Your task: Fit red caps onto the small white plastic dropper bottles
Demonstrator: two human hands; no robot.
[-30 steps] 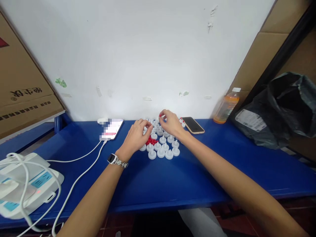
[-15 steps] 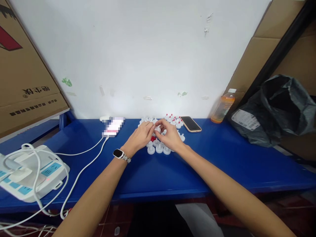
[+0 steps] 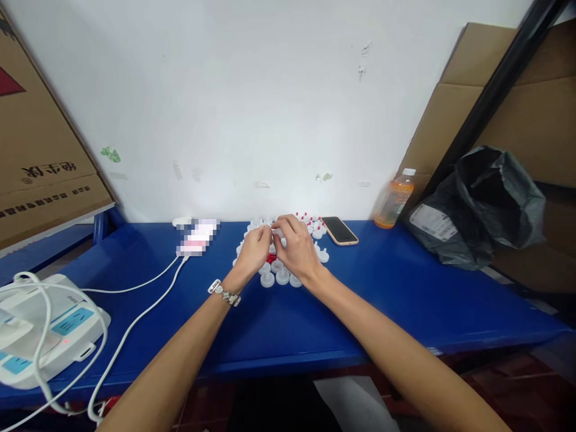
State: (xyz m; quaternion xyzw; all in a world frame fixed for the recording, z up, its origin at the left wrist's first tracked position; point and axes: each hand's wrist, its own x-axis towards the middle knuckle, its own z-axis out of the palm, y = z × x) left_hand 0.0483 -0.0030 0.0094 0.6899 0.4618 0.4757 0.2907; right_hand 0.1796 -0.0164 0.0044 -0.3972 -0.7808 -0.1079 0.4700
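My left hand (image 3: pixel 253 250) and my right hand (image 3: pixel 293 249) meet above a cluster of small white plastic caps (image 3: pixel 281 276) on the blue table (image 3: pixel 279 324). Both hands are closed in a pinch around a small white piece (image 3: pixel 276 233) held between their fingertips. A little heap of red bits (image 3: pixel 270 258) shows between the hands. More white caps with red tips (image 3: pixel 315 227) stand behind my right hand. A watch sits on my left wrist.
A phone (image 3: pixel 340 230) lies right of the caps, another phone (image 3: pixel 197 236) on a white cable to the left. A power strip (image 3: pixel 40 327) sits at the near left. An orange bottle (image 3: pixel 393 200), a black bag (image 3: pixel 477 210) and cardboard boxes (image 3: pixel 40 156) line the sides.
My right hand came down from the caps at the back to meet my left hand, and both now pinch one small piece together. The view has shifted slightly.
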